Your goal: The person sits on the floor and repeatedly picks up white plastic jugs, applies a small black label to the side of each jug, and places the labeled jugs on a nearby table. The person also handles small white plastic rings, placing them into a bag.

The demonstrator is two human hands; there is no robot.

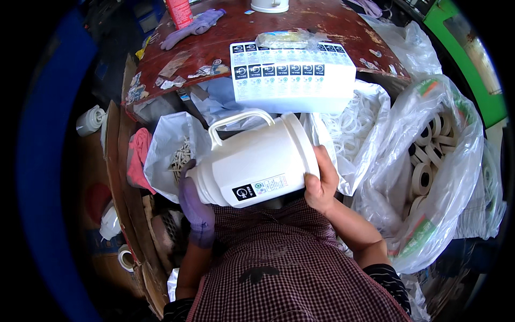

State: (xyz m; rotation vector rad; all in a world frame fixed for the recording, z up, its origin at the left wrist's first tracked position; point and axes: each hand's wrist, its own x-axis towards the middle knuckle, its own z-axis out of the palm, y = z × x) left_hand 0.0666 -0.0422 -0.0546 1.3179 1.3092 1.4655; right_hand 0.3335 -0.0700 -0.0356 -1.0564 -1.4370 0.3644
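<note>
A white plastic jug (252, 161) lies tilted on its side in front of me, held between both hands. Its looped handle (241, 118) points away from me, and a black-and-white label sticker (259, 188) is on the side nearer my body. My left hand (196, 206), in a purple glove, is closed around the narrower ringed end. On the right, my bare right hand (323, 182) grips the wide rim, with the thumb on the near side. Just beyond the jug, a sheet of label stickers (295, 88) hangs over the table's front edge, with some stickers gone.
A worn red table (236, 27) bears a purple glove (193, 29), a red can (179, 13) and another white vessel (270, 5). Bags hold small pale pins (181, 158), clear rings (354, 121) and white ring-shaped parts (422, 178). Cardboard (115, 161) stands at left.
</note>
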